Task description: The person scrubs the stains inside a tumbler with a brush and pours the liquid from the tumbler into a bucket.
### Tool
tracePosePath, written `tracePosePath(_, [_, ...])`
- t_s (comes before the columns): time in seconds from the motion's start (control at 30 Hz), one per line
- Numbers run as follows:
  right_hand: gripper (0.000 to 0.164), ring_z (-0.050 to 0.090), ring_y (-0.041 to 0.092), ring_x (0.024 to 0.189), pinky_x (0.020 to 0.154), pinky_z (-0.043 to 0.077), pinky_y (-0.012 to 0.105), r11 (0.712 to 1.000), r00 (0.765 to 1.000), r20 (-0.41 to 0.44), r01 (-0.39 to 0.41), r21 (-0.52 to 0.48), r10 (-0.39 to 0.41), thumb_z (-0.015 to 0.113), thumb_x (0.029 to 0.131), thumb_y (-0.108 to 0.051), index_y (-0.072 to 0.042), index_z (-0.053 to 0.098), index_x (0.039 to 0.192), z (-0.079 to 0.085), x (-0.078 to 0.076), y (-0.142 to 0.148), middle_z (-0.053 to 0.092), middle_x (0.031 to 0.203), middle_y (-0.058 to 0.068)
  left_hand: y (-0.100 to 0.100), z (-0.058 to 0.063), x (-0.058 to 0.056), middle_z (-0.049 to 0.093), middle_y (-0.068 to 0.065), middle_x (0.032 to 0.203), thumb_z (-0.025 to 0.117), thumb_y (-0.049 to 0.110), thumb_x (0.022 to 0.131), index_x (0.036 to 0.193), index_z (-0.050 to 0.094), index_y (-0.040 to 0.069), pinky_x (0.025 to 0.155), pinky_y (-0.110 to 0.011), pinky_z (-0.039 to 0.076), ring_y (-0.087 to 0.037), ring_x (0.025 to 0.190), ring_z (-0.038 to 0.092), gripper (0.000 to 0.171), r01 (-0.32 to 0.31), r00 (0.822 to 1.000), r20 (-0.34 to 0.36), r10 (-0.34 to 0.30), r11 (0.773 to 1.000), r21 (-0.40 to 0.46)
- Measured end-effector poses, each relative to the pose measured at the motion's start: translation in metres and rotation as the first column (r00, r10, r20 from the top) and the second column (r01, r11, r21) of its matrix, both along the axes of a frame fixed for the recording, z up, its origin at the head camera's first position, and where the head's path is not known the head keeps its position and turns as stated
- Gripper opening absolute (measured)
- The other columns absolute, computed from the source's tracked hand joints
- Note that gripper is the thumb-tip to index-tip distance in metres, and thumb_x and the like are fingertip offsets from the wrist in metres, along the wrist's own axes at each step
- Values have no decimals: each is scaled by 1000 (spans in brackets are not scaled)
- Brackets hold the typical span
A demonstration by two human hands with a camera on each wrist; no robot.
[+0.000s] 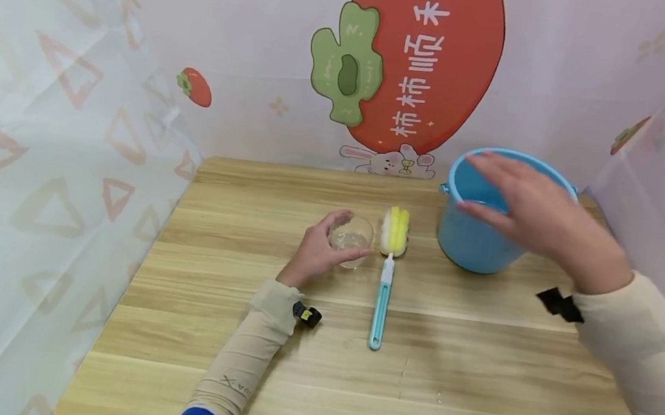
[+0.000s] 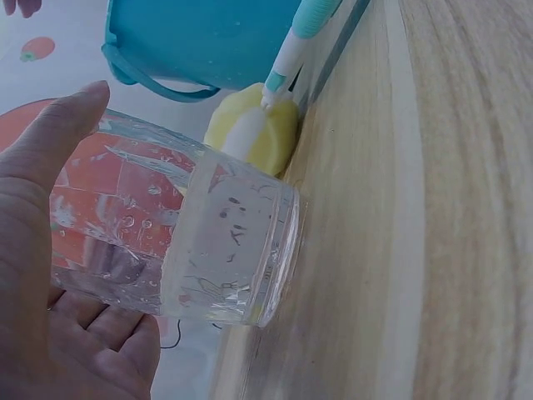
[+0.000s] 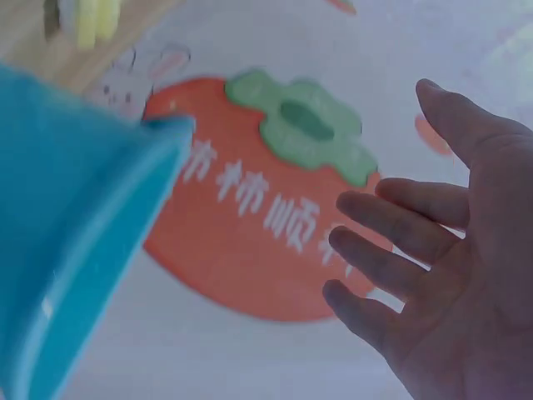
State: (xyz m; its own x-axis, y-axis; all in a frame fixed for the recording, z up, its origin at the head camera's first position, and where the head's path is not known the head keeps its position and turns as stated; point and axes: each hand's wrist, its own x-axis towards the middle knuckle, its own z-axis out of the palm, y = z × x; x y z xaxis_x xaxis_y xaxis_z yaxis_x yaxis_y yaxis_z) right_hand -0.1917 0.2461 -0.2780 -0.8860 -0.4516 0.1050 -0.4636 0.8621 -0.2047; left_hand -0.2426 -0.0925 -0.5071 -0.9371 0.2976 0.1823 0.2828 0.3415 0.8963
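Observation:
My left hand (image 1: 317, 247) grips a clear cup (image 1: 350, 241) near its upper part, thumb on one side and fingers on the other. In the left wrist view the cup (image 2: 200, 225) has water drops on its wall and its base is right at the wooden tabletop. Just right of the cup lies a sponge brush with a yellow and white head (image 1: 395, 231) and a teal and white handle (image 1: 381, 305). My right hand (image 1: 534, 206) is over a light blue bucket (image 1: 474, 237), fingers extended, holding nothing; it hides part of the bucket's rim.
The wooden table (image 1: 215, 332) carries small water drops (image 1: 404, 371) near its front middle. A printed curtain (image 1: 265, 51) with a large red persimmon stands behind the table and along both sides. The bucket stands near the back right corner.

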Motion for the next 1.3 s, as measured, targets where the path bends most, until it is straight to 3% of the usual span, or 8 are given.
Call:
tracePosePath(0.23, [82,34,59,150,113,32,79,987,988,-26,149,-59,-151,62,106,-49,-16,22,170,16,-23,50,30,170,27,-1,2,1,56,-4,158,94,46,79,154,50,25,123,-53,40,-24,150,49,90,-1,1000,11,1,1000,0])
tracePosePath(0.47, [87,24,61,153,113,28,81,955,955,49,294,-44,-292,53,107,-55,-11,13,170,-2,-44,89,21,170,32,-3,3,2,56,-5,158,92,48,80,155,49,20,125,-54,37,-24,150,49,91,-8,1000,8,8,1000,-8])
tracePosePath(0.63, [86,31,63,148,113,30,80,951,950,46,308,-10,-307,53,108,-53,-2,18,168,-29,-58,112,28,166,37,-3,2,3,57,-5,157,93,48,80,155,49,18,123,-55,38,-25,149,50,92,-16,1000,8,16,1000,-13])
tracePosePath(0.73, [83,39,64,142,111,34,78,959,959,3,285,2,-285,57,108,-48,3,25,165,-42,-63,121,36,160,39,-2,2,3,57,-4,157,93,48,79,154,50,22,123,-54,39,-24,149,50,90,-16,1000,10,16,1000,-12])
tracePosePath(0.87, [85,42,65,138,110,36,78,966,966,15,258,-7,-258,61,106,-49,5,27,163,-54,-68,131,39,158,40,-1,2,2,56,-3,157,93,48,79,154,49,23,124,-54,37,-23,150,49,90,-8,1000,7,8,1000,-9])
tracePosePath(1.1, [93,46,61,133,105,40,80,962,958,106,271,-45,-265,61,102,-57,-1,24,166,-72,-70,139,42,155,38,1,2,2,56,-4,157,94,44,80,155,49,18,125,-55,36,-25,150,49,92,-13,1000,11,13,1000,-4])
tracePosePath(1.3, [100,42,61,135,103,37,83,941,941,169,316,-118,-295,64,98,-59,-10,15,170,-84,-67,142,36,161,36,0,1,1,56,-3,158,93,47,80,154,50,25,125,-55,36,-23,150,49,89,-14,1000,8,14,1000,-1])
